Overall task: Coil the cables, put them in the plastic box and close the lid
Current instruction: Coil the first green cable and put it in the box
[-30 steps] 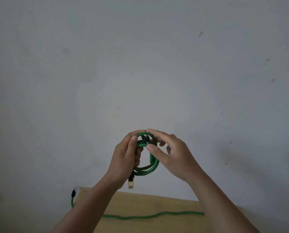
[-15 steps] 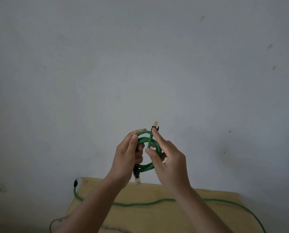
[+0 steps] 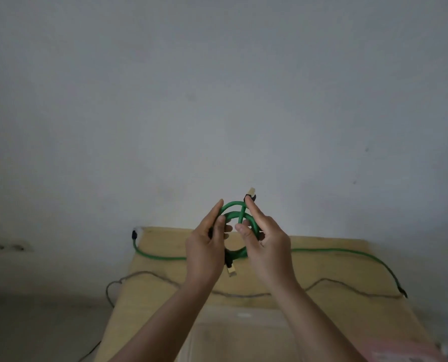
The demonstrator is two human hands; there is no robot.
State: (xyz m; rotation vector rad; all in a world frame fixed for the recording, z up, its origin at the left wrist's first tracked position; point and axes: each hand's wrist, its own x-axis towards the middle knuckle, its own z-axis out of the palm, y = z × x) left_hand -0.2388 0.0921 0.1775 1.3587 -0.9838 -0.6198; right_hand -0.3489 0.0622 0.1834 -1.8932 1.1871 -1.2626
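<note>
Meanwhile both hands (image 3: 266,244) hold the coiled green cable (image 3: 234,205).

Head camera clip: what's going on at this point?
A person holds a small coiled green cable above a wooden table, left hand gripping the loops, right hand threading one plug end through. A second green cable and a grey cable lie uncoiled on the table.
</note>
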